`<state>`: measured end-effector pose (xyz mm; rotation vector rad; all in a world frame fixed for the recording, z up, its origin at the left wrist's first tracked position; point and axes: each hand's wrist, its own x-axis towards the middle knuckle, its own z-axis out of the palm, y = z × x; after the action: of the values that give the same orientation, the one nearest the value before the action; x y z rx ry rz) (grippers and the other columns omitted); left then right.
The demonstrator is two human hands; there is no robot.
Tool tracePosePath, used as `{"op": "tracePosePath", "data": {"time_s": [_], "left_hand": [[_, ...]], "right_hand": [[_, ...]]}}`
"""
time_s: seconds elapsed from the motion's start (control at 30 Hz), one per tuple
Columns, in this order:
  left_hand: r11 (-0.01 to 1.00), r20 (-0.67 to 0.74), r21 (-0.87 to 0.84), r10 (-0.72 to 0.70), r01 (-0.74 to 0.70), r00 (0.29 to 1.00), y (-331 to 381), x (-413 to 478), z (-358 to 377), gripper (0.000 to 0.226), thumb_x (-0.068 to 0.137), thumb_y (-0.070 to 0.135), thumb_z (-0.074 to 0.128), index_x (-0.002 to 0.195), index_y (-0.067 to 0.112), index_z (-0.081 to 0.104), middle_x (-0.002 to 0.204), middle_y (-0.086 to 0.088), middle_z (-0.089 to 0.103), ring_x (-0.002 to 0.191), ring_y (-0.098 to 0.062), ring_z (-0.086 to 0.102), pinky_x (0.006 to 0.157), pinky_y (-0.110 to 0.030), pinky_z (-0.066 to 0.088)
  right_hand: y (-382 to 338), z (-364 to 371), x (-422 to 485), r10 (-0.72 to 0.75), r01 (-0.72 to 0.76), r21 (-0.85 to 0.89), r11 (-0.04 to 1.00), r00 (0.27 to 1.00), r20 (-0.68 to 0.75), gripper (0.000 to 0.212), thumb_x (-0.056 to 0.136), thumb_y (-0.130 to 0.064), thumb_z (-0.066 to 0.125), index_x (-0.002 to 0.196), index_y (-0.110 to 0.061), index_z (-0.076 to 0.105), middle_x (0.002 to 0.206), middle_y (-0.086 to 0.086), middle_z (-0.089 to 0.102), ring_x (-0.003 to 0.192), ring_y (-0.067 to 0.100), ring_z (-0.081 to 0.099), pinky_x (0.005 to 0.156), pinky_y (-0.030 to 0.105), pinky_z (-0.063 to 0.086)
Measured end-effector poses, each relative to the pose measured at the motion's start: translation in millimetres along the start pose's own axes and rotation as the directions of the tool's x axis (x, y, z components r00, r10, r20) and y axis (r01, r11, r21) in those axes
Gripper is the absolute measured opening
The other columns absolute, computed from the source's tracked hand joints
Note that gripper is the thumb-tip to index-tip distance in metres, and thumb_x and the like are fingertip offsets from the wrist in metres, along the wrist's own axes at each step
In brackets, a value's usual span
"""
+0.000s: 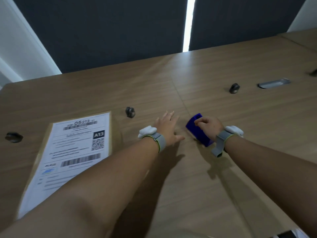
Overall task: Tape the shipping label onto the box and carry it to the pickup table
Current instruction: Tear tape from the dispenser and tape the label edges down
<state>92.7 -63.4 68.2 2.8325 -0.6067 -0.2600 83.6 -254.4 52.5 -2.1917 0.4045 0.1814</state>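
Head cam: my right hand point(208, 125) grips the blue tape dispenser point(199, 130) while the left hand point(167, 128) hovers spread-fingered beside it, probably to pull tape, with the shipping label point(72, 155) lying untaped on the box point(114, 127) on the desk point(223, 169).

The scene is evenly and fairly dimly lit, with a muted brown cast over the tabletop point(223, 169). The brightest spot is a narrow blown-out white strip of daylight between 2 dark curtains point(103, 31) beyond the far edge. Soft shadows lie on the tabletop under both forearms. The whole frame is slightly blurred; the print on the shipping label point(72, 152) is smeared. Wide-angle distortion bends the tabletop edges and stretches the forearms.
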Motion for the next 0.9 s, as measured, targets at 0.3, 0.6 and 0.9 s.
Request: {"op": "tracePosePath", "data": {"time_s": [0.3, 0.6, 0.9], "left_hand": [[0.978, 0.124, -0.179, -0.085, 0.107, 0.989, 70, 49, 37, 0.12, 0.066, 0.054, 0.079, 0.154, 0.027, 0.003, 0.163, -0.001, -0.006, 0.15, -0.029, -0.006, 0.12, -0.045, 0.012], [0.972, 0.126, -0.124, -0.183, 0.199, 0.975, 91, 78, 66, 0.134, 0.057, 0.055, 0.084, 0.153, 0.028, -0.006, 0.161, -0.001, -0.015, 0.149, -0.031, -0.002, 0.117, -0.048, 0.022], [0.967, 0.035, -0.173, -0.183, 0.187, 0.982, 90, 82, 73, 0.128, 0.063, 0.044, 0.083, 0.154, 0.024, -0.004, 0.16, -0.007, 0.007, 0.146, -0.028, 0.013, 0.115, -0.039, 0.023]], "right_hand": [[46, -48, 31, 0.093, -0.093, -0.056, 0.994, 0.996, -0.01, 0.029, 0.09, -0.02, 0.05, 0.113, -0.021, 0.067, 0.117, 0.004, 0.067, 0.102, 0.023, 0.06, 0.08, 0.022, 0.039], [54, -50, 51, 0.246, -0.243, -0.052, 0.969, 0.907, 0.343, 0.023, 0.092, -0.034, 0.053, 0.095, -0.012, 0.053, 0.099, 0.011, 0.054, 0.091, 0.026, 0.052, 0.082, 0.035, 0.043], [60, -42, 64, 0.278, -0.307, -0.004, 0.952, 0.856, 0.436, 0.016, 0.09, -0.028, 0.055, 0.077, -0.018, 0.058, 0.088, 0.004, 0.061, 0.089, 0.019, 0.053, 0.069, 0.028, 0.039]]}}
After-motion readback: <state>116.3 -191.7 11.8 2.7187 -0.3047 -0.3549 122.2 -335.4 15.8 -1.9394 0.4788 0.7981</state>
